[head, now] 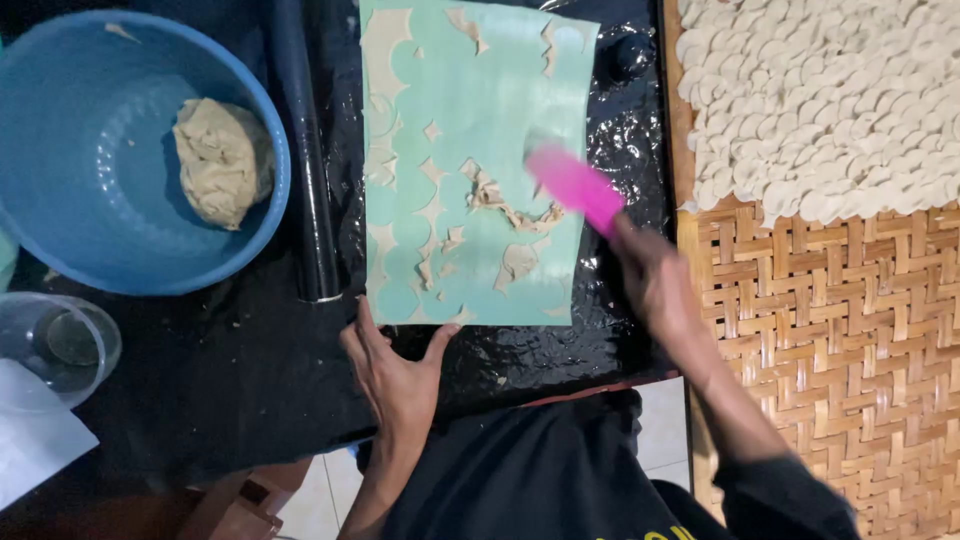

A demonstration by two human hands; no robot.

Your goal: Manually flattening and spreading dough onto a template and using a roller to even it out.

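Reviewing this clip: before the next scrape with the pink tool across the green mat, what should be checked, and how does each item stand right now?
1. Green mat pinned: ok, the left hand presses at its near edge.
2. Tool gripped: ok, the right hand holds the pink scraper, though motion blur hides the exact finger hold.
3. Dough scraps left on the mat: ok, strips lie around the round cutouts.
4. Rolling pin out of the way: ok, it lies beside the mat's left edge.
5. Blue bowl within reach: ok, it holds a dough lump.
6. Woven tray has room: ok, its near part is bare.
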